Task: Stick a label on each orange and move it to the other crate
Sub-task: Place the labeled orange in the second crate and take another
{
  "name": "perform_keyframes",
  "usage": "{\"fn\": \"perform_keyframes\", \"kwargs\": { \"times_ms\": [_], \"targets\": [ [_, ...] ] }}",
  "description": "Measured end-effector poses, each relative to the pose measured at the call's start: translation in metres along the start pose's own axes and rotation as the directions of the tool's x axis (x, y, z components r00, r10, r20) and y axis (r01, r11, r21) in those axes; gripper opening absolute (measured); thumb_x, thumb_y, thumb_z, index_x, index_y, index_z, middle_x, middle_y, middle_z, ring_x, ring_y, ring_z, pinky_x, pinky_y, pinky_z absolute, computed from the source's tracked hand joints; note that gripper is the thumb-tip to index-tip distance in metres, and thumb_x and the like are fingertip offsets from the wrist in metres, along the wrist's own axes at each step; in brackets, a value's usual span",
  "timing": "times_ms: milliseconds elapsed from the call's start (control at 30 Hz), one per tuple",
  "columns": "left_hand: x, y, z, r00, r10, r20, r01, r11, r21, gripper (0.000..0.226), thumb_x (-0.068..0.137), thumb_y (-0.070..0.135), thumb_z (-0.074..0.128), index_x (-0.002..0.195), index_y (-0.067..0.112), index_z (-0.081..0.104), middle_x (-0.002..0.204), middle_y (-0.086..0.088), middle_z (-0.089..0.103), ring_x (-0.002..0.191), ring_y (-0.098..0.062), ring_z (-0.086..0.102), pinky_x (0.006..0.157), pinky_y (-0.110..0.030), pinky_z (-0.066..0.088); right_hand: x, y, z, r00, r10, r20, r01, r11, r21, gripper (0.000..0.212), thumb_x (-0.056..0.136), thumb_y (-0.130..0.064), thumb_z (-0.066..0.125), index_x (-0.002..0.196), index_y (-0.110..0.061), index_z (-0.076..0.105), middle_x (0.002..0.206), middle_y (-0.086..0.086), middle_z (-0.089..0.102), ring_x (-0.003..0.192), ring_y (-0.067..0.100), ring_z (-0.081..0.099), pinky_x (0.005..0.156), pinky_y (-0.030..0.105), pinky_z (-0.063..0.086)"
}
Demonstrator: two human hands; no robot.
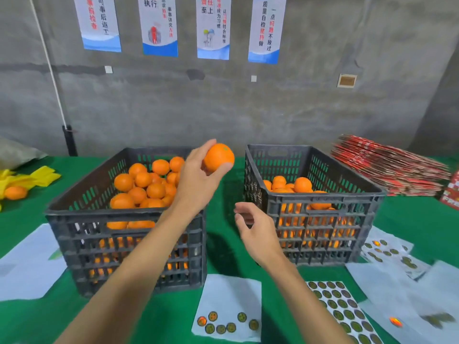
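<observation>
My left hand (198,175) grips an orange (219,157) lifted above the gap between two dark plastic crates. The left crate (82,212) is piled with oranges (146,184). The right crate (323,207) holds a lower layer of oranges (301,186). My right hand (255,228) hovers in front of the right crate's near left corner, fingers loosely curled and holding nothing I can see. A label sheet (345,311) full of round stickers lies at the front right, and a nearly used sheet (227,309) with several stickers lies before me.
The table has a green cloth (223,244). Spent backing sheets (29,264) lie at the left, more label sheets (387,252) at the right. A stack of red flat cartons (390,167) sits at the back right. A loose orange (15,192) lies by yellow cloth (37,177) at far left.
</observation>
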State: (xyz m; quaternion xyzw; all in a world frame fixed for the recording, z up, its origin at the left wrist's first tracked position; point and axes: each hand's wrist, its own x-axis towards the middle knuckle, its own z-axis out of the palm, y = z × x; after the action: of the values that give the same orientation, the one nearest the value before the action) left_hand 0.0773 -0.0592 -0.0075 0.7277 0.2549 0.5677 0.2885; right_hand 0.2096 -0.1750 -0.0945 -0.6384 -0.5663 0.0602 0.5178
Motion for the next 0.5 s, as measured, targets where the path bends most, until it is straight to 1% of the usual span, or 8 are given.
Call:
{"fn": "perform_keyframes", "kwargs": {
  "times_ms": [67,133,233,300,333,367,433,500],
  "targets": [
    [-0.039,0.014,0.011,0.998,0.007,0.06,0.002,0.987,-0.162,0.059,0.086,0.026,0.082,0.136,0.044,0.056,0.141,0.004,0.054,0.122,-0.008,0.061,0.092,-0.019,0.053,-0.019,0.004,-0.001,0.999,0.038,0.008,-0.039,0.998,0.04,0.023,0.102,-0.016,0.06,0.124,-0.018,0.067,0.11,-0.01,0.072,0.1,0.0,0.066,0.091,0.016,0.051],
    [-0.077,0.017,0.019,0.99,-0.005,0.143,0.044,0.961,-0.272,0.059,0.088,0.019,0.082,0.133,0.047,0.056,0.143,0.006,0.053,0.123,-0.004,0.061,0.091,-0.021,0.055,-0.039,0.011,-0.003,0.998,0.051,0.035,-0.051,0.999,0.016,0.023,0.102,-0.016,0.06,0.124,-0.017,0.067,0.11,-0.008,0.073,0.099,0.002,0.067,0.09,0.019,0.053],
    [-0.127,0.005,0.026,0.957,-0.113,0.267,0.193,0.936,-0.296,0.058,0.09,0.019,0.079,0.137,0.045,0.055,0.143,0.017,0.05,0.121,0.005,0.06,0.09,-0.018,0.055,-0.067,0.026,-0.003,0.98,0.107,0.17,-0.087,0.989,-0.12,0.024,0.101,-0.01,0.058,0.122,-0.01,0.07,0.115,0.001,0.071,0.101,0.014,0.067,0.094,0.03,0.054],
    [-0.157,-0.011,0.027,0.915,-0.231,0.33,0.32,0.914,-0.248,0.058,0.092,0.025,0.077,0.141,0.046,0.051,0.142,0.021,0.048,0.117,0.009,0.06,0.087,-0.014,0.053,-0.083,0.037,0.0,0.953,0.171,0.252,-0.117,0.97,-0.215,0.025,0.1,-0.006,0.057,0.12,-0.008,0.072,0.117,0.007,0.069,0.104,0.021,0.066,0.095,0.034,0.051],
    [-0.171,-0.021,0.027,0.893,-0.292,0.343,0.377,0.902,-0.212,0.059,0.094,0.028,0.075,0.144,0.046,0.049,0.142,0.02,0.048,0.117,0.008,0.06,0.087,-0.014,0.053,-0.089,0.042,0.002,0.94,0.196,0.279,-0.123,0.958,-0.26,0.025,0.1,-0.005,0.056,0.119,-0.008,0.073,0.117,0.008,0.068,0.105,0.023,0.065,0.094,0.034,0.051],
    [-0.184,-0.032,0.026,0.87,-0.353,0.344,0.429,0.885,-0.179,0.06,0.094,0.031,0.074,0.147,0.044,0.047,0.143,0.016,0.049,0.118,0.003,0.061,0.09,-0.017,0.054,-0.094,0.046,0.004,0.928,0.22,0.301,-0.128,0.946,-0.297,0.025,0.1,-0.005,0.056,0.117,-0.008,0.074,0.115,0.008,0.066,0.104,0.024,0.064,0.092,0.033,0.05],
    [-0.207,-0.051,0.026,0.824,-0.46,0.33,0.525,0.84,-0.141,0.062,0.096,0.033,0.073,0.15,0.037,0.045,0.144,0.007,0.052,0.121,-0.009,0.062,0.101,-0.03,0.054,-0.106,0.054,0.008,0.903,0.248,0.351,-0.114,0.925,-0.362,0.025,0.099,-0.005,0.053,0.109,-0.008,0.075,0.105,0.008,0.061,0.1,0.028,0.06,0.087,0.033,0.047],
    [-0.224,-0.066,0.028,0.787,-0.53,0.314,0.588,0.799,-0.126,0.062,0.096,0.032,0.073,0.151,0.03,0.045,0.143,0.0,0.055,0.121,-0.014,0.062,0.108,-0.04,0.05,-0.115,0.061,0.01,0.872,0.273,0.406,-0.072,0.893,-0.445,0.019,0.098,-0.007,0.053,0.093,-0.009,0.071,0.094,0.006,0.052,0.096,0.031,0.056,0.082,0.036,0.045]
  ]
}}
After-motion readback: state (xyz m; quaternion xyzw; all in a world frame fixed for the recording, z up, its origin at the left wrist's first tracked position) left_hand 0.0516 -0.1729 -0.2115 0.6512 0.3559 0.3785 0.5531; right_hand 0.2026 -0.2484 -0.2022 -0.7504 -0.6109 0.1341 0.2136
